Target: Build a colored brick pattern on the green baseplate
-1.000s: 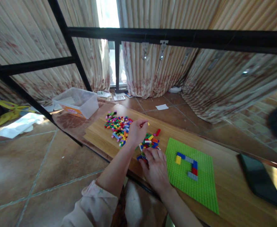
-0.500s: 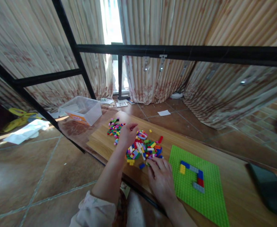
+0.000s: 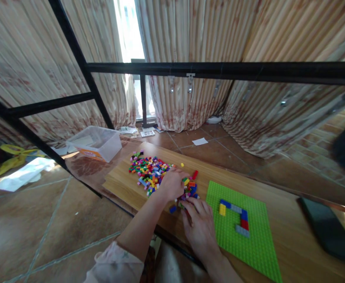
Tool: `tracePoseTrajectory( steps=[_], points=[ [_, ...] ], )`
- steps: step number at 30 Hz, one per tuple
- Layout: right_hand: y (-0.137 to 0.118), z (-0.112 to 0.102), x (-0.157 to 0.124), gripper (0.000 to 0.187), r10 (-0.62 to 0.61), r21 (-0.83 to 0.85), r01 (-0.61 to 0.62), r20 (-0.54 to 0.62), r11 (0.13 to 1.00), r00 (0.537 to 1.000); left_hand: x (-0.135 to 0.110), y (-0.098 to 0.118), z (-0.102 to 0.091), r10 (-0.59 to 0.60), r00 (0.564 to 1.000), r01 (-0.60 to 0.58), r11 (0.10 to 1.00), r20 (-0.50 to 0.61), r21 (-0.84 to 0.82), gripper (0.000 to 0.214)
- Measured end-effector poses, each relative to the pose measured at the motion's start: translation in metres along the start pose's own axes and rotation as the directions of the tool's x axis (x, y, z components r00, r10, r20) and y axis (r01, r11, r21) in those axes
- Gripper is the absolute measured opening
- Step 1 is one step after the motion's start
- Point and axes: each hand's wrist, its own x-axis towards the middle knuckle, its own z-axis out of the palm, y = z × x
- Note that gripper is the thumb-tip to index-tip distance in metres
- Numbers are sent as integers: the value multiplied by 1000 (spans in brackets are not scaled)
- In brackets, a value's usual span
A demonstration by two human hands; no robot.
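Note:
A heap of small coloured toy bricks [image 3: 153, 169] lies spread on the wooden board. My left hand [image 3: 172, 184] reaches over the right part of this heap, palm down; its fingertips are bent among the bricks and mostly hidden. Just nearer to me, my right hand [image 3: 200, 222] rests at the heap's edge with its fingers curled toward the thumb. Something small and greenish shows by its fingertips, too small to name. A loose blue brick [image 3: 173, 209] lies left of that hand. On the green baseplate [image 3: 249, 255], blue, grey, red and yellow bricks [image 3: 244, 215] form an open-sided outline.
A dark phone-like slab [image 3: 327, 228] lies at the board's right. Beyond the board's left end stands a clear plastic bin [image 3: 109, 145] with an orange label. A black metal rail [image 3: 219, 72] crosses in front of the curtains. Papers [image 3: 200, 141] lie on the tiled floor.
My left hand has moved right and toward me, from the heap's middle to its right part near my right hand. My right hand stays almost in place. The view has shifted slightly.

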Motion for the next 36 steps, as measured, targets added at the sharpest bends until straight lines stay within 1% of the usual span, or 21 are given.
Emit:
tracePoseTrajectory(
  steps=[3,7,13,16,24,27,31,36],
  points=[
    [1,-4,0,24,2,13,-2,-5,1000,1000,2,5,9,15,1000,-16,1000,26,26,45],
    [1,-9,2,22,19,29,-18,-24,999,1000,4,7,15,-51,999,50,998,18,33,44],
    [2,-12,2,19,40,62,-37,-41,997,998,7,8,12,-168,985,164,983,41,78,35],
    [3,-13,2,19,56,76,-53,-38,996,998,8,8,10,-204,978,200,976,43,84,30],
    [6,-17,3,18,65,94,-61,-41,994,997,12,4,11,-165,985,164,986,43,11,37],
    [9,-17,2,17,68,92,-64,-47,994,997,12,4,10,-143,988,142,990,56,10,35],
    [12,-18,2,18,64,90,-59,-43,994,997,9,6,8,-128,991,126,989,24,81,32],
    [14,-19,1,18,58,95,-54,-33,994,998,7,7,6,-206,978,197,962,30,189,31]
  ],
)
